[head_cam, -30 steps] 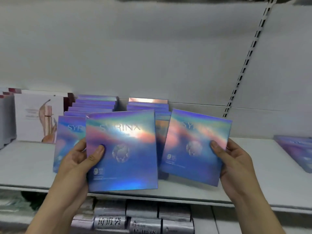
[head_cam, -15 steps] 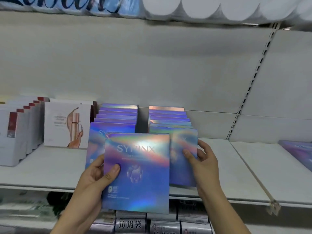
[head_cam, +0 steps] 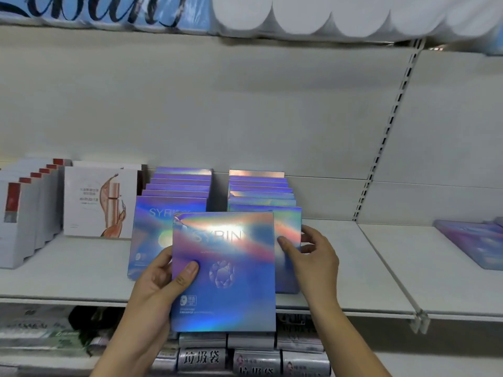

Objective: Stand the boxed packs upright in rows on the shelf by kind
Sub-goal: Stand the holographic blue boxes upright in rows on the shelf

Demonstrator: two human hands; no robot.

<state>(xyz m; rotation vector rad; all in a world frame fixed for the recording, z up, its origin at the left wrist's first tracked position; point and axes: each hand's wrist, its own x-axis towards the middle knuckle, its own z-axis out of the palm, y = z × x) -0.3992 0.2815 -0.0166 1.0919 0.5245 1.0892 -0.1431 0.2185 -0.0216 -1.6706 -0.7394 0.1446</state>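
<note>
While white shelf (head_cam: 68, 278) carries holographic rows (head_cam: 179, 183) — left grip (head_cam: 158, 289) clasps loose pack (head_cam: 223, 270), right grip (head_cam: 313, 257) pinches front-row pack (head_cam: 288, 221).

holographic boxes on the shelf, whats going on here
A person is shelving holographic packs. The left hand grips a loose pack in front of the shelf. The right hand pinches the front pack of the right row, which stands upright beside a second row.
</note>
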